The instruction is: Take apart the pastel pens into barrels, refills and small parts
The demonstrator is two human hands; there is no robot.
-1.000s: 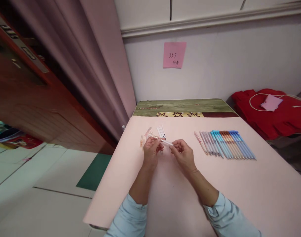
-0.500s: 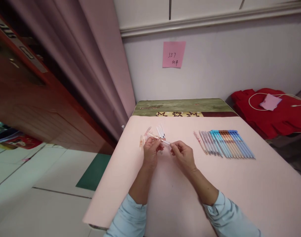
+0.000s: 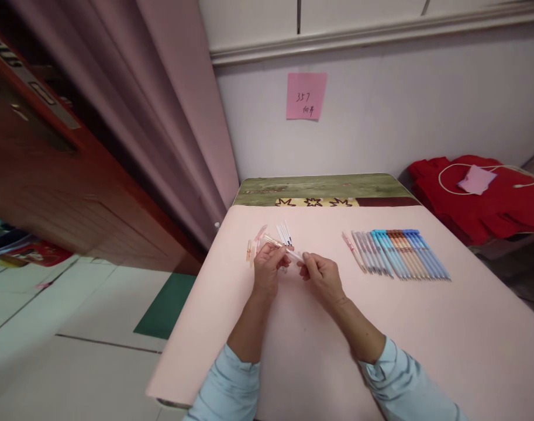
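Both my hands meet over the pink table top (image 3: pixel 424 333) and share one pale, translucent pen (image 3: pixel 293 253). My left hand (image 3: pixel 269 270) is closed round its left part, which sticks out past my fingers to the upper left. My right hand (image 3: pixel 321 276) pinches its right end between thumb and fingers. Just behind my left hand lie loose pen parts: a few white refills (image 3: pixel 285 233) and pinkish barrel pieces (image 3: pixel 251 250).
A row of several assembled pens (image 3: pixel 396 252), blue, orange and grey, lies to the right. A green patterned cloth (image 3: pixel 323 188) covers the far table edge. Red fabric (image 3: pixel 477 202) with a white cord sits at the right. A curtain and wooden door stand left.
My right hand has slid a little to the left along the pen, closer to my left hand. Everything lying on the table is as before.
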